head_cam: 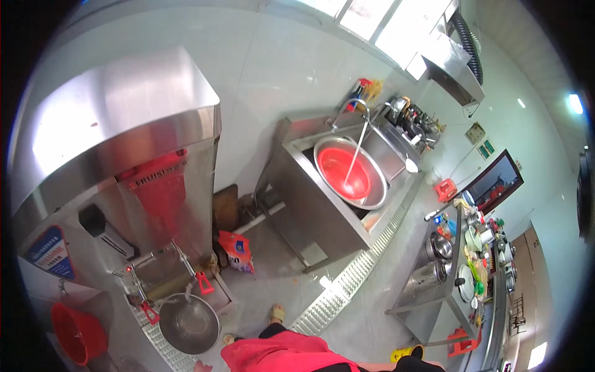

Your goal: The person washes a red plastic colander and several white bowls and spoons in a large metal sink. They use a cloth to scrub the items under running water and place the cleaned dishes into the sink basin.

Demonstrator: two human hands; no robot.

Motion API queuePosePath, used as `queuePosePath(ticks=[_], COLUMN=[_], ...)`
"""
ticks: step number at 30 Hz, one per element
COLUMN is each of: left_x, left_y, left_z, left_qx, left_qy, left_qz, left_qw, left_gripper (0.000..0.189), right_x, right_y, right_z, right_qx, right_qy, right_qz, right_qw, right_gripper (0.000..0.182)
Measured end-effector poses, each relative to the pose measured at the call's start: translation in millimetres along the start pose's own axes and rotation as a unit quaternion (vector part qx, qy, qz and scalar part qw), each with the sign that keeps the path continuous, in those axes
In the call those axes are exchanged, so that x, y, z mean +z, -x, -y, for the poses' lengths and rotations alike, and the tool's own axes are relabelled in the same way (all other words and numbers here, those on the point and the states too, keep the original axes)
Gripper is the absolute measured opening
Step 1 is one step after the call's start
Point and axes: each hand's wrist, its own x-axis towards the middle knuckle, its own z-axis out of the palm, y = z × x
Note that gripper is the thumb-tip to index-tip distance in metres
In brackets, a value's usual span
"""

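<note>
At the bottom edge, a few fingertips of my left hand (201, 367) show just below the rim of a round metal wok (190, 323). Whether they touch it cannot be told, as most of the hand is cut off. The wok is under a steel water boiler's tap with a red lever (203, 282), and a pale stream seems to fall into it. A second red-levered tap (149, 312) sits to its left. My right hand is out of view; only a bit of bare arm and a dark sleeve show by my red apron (297, 351).
Water runs from a faucet (365, 109) into a red basin (341, 172) inside a larger steel bowl on the sink. A red bucket (76, 332) stands left of the wok. A drain grate (344, 286) crosses the floor. Right stands a steel table (420, 302) with pots and dishes.
</note>
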Motion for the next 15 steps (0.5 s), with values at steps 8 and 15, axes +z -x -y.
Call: queuePosePath(ticks=[8,15], left_x=[18.7,9.2], left_y=[-28.1,-32.7], left_z=[-7.8,10.6], left_qx=[-0.119,-0.120], left_qy=[0.153,0.132], left_qz=[-0.082,-0.082], left_qw=[0.978,0.981], left_gripper=[0.044,0.053], right_x=[-25.5,-31.2], right_y=[-6.3,-13.3], right_z=[23.4,33.5], right_qx=[-0.011,-0.019], right_qy=[0.051,0.085], right_qz=[-0.014,-0.020], right_qw=[0.999,0.996], right_gripper=[0.042,0.043])
